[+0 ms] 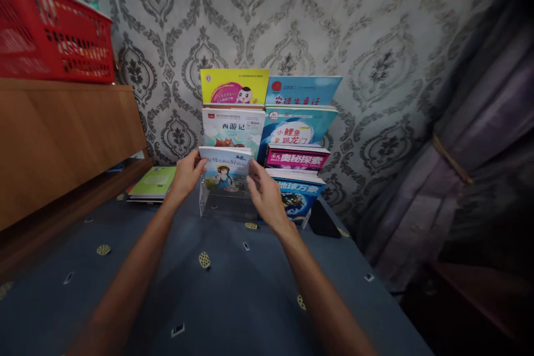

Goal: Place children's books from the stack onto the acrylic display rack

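Observation:
My left hand (188,173) and my right hand (267,192) grip the two side edges of a paperback book (228,172), whose cover shows a figure in a yellow hat. The book stands upright at the front left of a clear display rack (231,204). Behind it in the rack are a white book (233,127) and a yellow book (235,84). The right column holds a light blue book (306,88), a teal book (300,125), a purple-banded book (298,160) and a blue book with a globe picture (301,197).
A green-covered stack of books (153,182) lies left of the rack. The dark phone-like slab (324,219) is at its right. A red basket (58,28) sits on a wooden cabinet (70,144). The blue patterned cloth (225,300) covers the surface; a curtain (442,189) hangs at right.

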Demonstrator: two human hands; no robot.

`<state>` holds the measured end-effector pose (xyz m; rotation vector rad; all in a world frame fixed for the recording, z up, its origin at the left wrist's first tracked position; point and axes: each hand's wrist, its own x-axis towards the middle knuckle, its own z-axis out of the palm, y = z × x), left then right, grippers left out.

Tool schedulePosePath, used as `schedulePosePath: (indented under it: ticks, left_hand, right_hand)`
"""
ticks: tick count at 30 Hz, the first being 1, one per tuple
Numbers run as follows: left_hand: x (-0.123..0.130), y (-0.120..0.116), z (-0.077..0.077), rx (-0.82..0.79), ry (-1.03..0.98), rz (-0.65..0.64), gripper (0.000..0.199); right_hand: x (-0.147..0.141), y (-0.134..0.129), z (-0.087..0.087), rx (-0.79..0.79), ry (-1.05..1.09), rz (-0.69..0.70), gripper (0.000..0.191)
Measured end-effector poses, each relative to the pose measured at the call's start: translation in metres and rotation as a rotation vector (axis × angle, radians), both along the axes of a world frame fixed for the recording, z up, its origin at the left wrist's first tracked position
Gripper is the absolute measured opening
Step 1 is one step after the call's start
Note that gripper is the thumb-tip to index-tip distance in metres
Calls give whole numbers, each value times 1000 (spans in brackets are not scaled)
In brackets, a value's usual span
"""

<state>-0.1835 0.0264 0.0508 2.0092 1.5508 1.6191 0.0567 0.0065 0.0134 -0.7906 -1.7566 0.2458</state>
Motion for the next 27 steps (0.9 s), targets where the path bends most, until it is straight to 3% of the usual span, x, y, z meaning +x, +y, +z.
schedulePosePath:
  ticks: [3,8,13,27]
  left_hand:
    - [-1,9,-2,3,-36,1,18]
    - [-6,22,-6,-73,-219,-144,23]
    - [-10,27,-8,-102,-283,-206,25]
    - [-13,33,-9,-117,-348,-235,32]
  right_hand:
    - [1,2,-2,-5,-40,6,52]
    - [2,5,-5,-15,-65,16,50]
    - [2,5,-4,-20,-69,14,48]
    - [0,8,-5,14,-133,-27,45]
